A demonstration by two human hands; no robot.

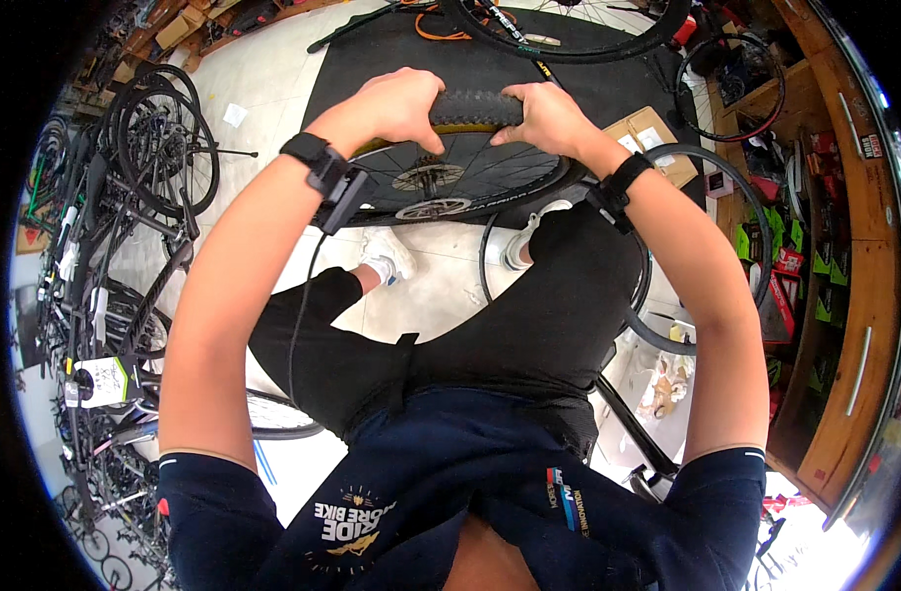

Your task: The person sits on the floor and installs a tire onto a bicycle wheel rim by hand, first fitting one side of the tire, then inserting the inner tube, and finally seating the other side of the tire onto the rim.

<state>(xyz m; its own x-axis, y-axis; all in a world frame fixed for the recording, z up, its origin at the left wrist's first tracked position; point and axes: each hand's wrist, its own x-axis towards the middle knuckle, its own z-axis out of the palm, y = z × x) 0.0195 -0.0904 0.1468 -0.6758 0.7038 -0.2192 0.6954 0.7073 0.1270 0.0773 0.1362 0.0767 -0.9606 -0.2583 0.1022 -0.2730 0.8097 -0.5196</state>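
A bicycle wheel stands in front of me, with a knobbly black tyre point(473, 106) along its far side. My left hand point(403, 104) is closed around the tyre at the left, thumb on the near side and fingers over the top. A short stretch to the right, my right hand point(544, 116) grips the same tyre, its thumb likewise on the near face. Between the thumbs a yellowish strip point(465, 129) shows under the tread. Spokes run to a cassette point(429, 175) and a disc rotor point(433, 210) lower on the wheel. The fingertips behind the tyre are hidden.
Under the wheel lies a black mat point(362, 69). Another wheel point(579, 49) crosses the mat's far end. A loose tyre point(761, 236) leans at my right, near an open cardboard box point(657, 138). Wooden shelves point(864, 286) line the right; several bicycles point(165, 148) crowd the left.
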